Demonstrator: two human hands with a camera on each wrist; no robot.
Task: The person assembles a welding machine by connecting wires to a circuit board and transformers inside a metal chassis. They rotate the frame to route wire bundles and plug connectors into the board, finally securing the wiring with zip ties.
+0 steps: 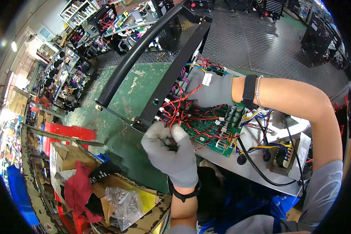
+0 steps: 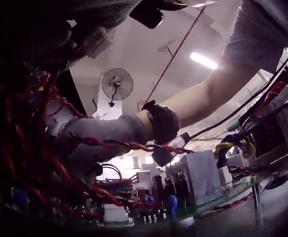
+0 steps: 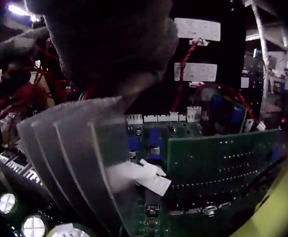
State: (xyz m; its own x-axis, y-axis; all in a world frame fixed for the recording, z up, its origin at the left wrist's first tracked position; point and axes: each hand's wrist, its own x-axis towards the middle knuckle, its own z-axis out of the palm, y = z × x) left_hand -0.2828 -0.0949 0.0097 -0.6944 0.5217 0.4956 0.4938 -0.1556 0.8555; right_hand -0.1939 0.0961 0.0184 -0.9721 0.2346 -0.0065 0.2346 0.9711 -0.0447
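In the head view, the gloved left hand (image 1: pixel 171 152) has its fingers curled at the red twisted wires (image 1: pixel 175 113), beside the lower end of a black panel (image 1: pixel 175 70). A white connector (image 2: pixel 97 42) shows close to that hand in the left wrist view. The gloved right hand (image 1: pixel 212 89) reaches over the green circuit board (image 1: pixel 206 132) into the wires near the panel. Its fingertips are hidden in the head view, and its glove (image 3: pixel 109 39) is dark in the right wrist view; what it holds cannot be seen.
A black tubular handle (image 1: pixel 140 54) rises from the panel. The metal base plate (image 1: pixel 245 167) carries a transformer (image 1: pixel 286 156) and a looping black cable (image 1: pixel 257 167). At lower left are a carton (image 1: pixel 148 187) with a plastic bag (image 1: pixel 123 202) and a red cloth (image 1: pixel 78 187).
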